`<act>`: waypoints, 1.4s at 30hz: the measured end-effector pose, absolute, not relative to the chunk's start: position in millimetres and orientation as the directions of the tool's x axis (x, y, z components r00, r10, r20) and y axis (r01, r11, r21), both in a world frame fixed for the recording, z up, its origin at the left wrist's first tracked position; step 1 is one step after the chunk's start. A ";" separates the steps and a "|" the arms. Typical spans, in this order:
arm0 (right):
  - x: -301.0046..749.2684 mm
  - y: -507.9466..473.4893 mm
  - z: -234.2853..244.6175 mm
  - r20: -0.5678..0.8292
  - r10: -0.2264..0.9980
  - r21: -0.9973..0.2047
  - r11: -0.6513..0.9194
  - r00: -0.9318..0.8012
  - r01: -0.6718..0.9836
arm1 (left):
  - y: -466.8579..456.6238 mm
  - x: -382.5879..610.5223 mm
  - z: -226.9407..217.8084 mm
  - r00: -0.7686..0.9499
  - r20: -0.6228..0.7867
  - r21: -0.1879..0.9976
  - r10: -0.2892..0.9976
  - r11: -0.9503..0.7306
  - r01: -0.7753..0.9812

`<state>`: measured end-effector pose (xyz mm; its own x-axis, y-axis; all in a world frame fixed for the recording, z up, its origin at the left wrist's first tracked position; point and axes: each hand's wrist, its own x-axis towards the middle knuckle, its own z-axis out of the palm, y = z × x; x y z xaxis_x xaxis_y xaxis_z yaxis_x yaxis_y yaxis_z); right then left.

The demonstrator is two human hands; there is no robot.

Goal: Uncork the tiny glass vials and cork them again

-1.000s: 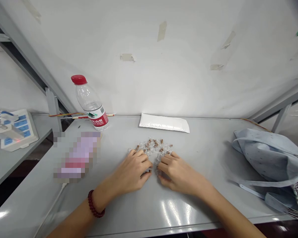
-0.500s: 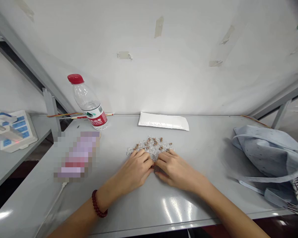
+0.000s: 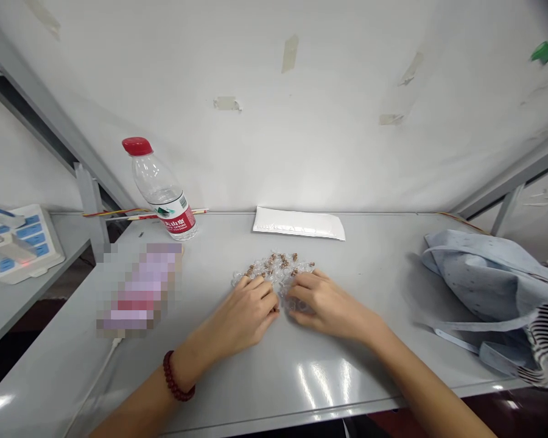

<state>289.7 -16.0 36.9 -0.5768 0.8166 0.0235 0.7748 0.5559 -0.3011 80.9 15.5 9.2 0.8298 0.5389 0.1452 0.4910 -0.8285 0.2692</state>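
Observation:
A loose pile of tiny clear bottles with brown, cork-like stoppers (image 3: 274, 263) lies on the grey table in front of me. My left hand (image 3: 252, 307) rests at the pile's near left side, fingers curled and pressed together. A small brown bit shows at its thumb and fingertips, mostly hidden. Across a narrow gap, my right hand (image 3: 324, 303) is bent over the pile's near right side. Between its thumb and fingers shows a clear bottle (image 3: 298, 303), partly covered. Red beads (image 3: 177, 377) circle my left wrist.
A white padded packet (image 3: 299, 224) lies behind the pile by the wall. To the left stand a red-capped water bottle (image 3: 171, 204) and a blurred phone-like object (image 3: 141, 286) with a white cable (image 3: 95, 380). A light blue bag (image 3: 488, 274) lies right; a power strip (image 3: 27, 243) sits far left.
My hands, which met at the fingertips, have drawn slightly apart. The right one has shifted a little up and right, uncovering clear bottles between them. The view has shifted slightly.

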 end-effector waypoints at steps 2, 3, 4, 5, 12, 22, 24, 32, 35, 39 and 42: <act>294.2 -16.4 40.0 0.021 0.830 -0.319 0.534 -0.557 0.783 | 14.6 79.6 12.4 0.825 0.129 0.300 0.550 -0.815 0.496; 296.1 -16.7 41.6 0.014 0.838 -0.316 0.521 -0.546 0.793 | 14.0 79.2 13.6 0.822 0.124 0.313 0.555 -0.808 0.499; 297.5 -17.1 43.0 0.000 0.845 -0.305 0.509 -0.534 0.805 | 13.5 79.1 14.7 0.819 0.121 0.323 0.560 -0.803 0.501; 298.3 -17.5 44.3 -0.019 0.852 -0.289 0.496 -0.523 0.819 | 13.1 79.1 15.5 0.817 0.120 0.331 0.565 -0.798 0.503; 292.8 -19.5 43.6 -0.079 0.874 -0.169 0.463 -0.480 0.870 | 13.1 80.6 18.7 0.808 0.079 0.373 0.584 -0.769 0.519; 294.3 -22.6 44.6 -0.043 0.882 -0.235 0.448 -0.470 0.862 | 13.1 81.7 20.4 0.778 0.120 0.402 0.617 -0.747 0.530; 295.7 -23.0 45.6 -0.005 0.876 -0.337 0.452 -0.482 0.826 | 12.6 81.8 19.8 0.769 0.149 0.405 0.621 -0.748 0.525; 283.3 -27.2 38.2 0.134 0.835 -0.581 0.503 -0.534 0.640 | 11.4 85.9 18.4 0.781 0.200 0.383 0.592 -0.781 0.494; 279.4 -26.4 34.1 0.175 0.845 -0.643 0.486 -0.504 0.592 | 10.6 86.2 18.8 0.775 0.211 0.417 0.596 -0.772 0.480; 281.4 -24.0 34.6 0.221 0.882 -0.657 0.450 -0.416 0.605 | 9.2 83.3 20.1 0.760 0.237 0.456 0.605 -0.760 0.463; 285.7 -24.7 40.6 0.170 0.861 -0.667 0.458 -0.479 0.588 | 10.5 80.9 21.8 0.757 0.236 0.458 0.610 -0.757 0.466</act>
<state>285.7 -24.7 40.6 -0.4790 0.8613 0.1695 0.5878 0.4582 -0.6667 80.9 10.5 21.8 0.7567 0.6095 0.2365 0.4663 -0.7567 0.4583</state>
